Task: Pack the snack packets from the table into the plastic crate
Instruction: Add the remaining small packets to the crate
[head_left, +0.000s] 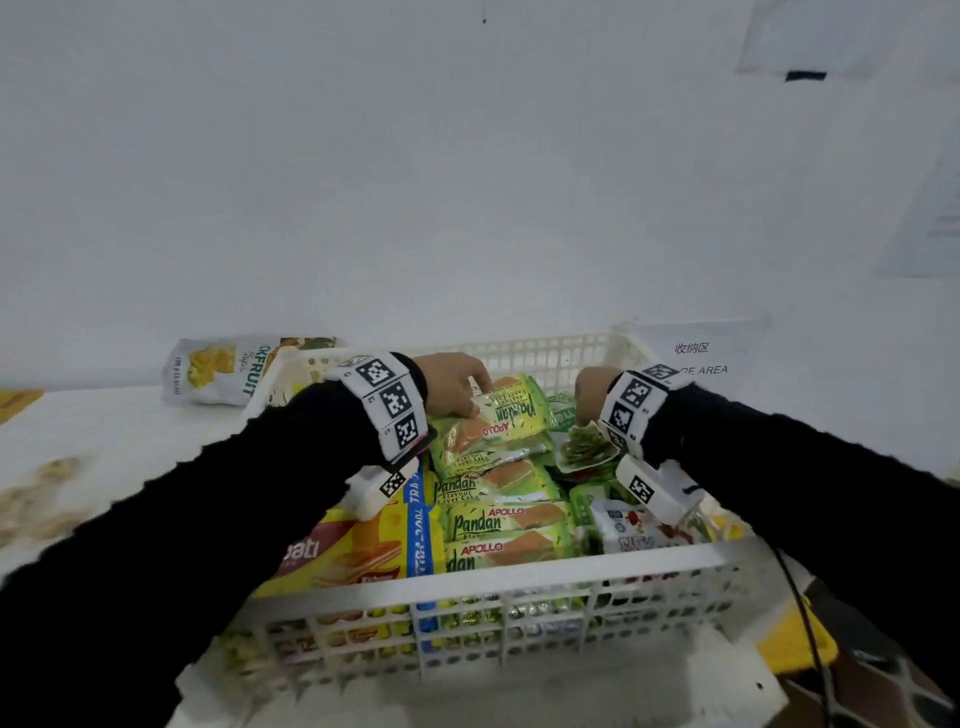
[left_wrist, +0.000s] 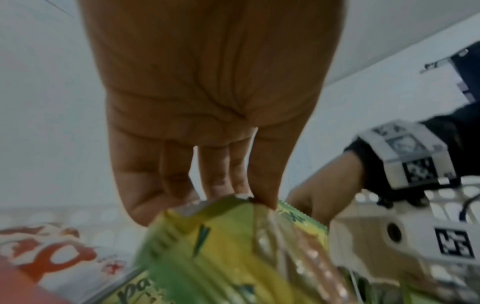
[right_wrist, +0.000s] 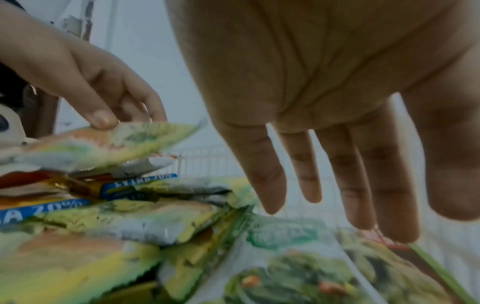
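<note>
A white plastic crate (head_left: 519, 574) sits in front of me, filled with several snack packets. My left hand (head_left: 460, 387) pinches the far edge of a green Pandan cake packet (head_left: 506, 415) lying tilted on top of the other Pandan packets. In the left wrist view the fingertips (left_wrist: 265, 197) grip that Pandan packet (left_wrist: 221, 246) at its end. My right hand (head_left: 589, 397) hovers with straight fingers (right_wrist: 337, 185) just above a green and white vegetable snack packet (right_wrist: 298, 267), holding nothing. The same vegetable packet (head_left: 584, 449) lies at the crate's right side.
A jackfruit chips bag (head_left: 223, 369) lies on the table behind the crate's left corner. A yellow wafer pack (head_left: 353, 551) fills the crate's left side. A paper storage-area label (head_left: 696, 358) is stuck to the wall at right. A black cable (head_left: 805, 623) hangs by my right arm.
</note>
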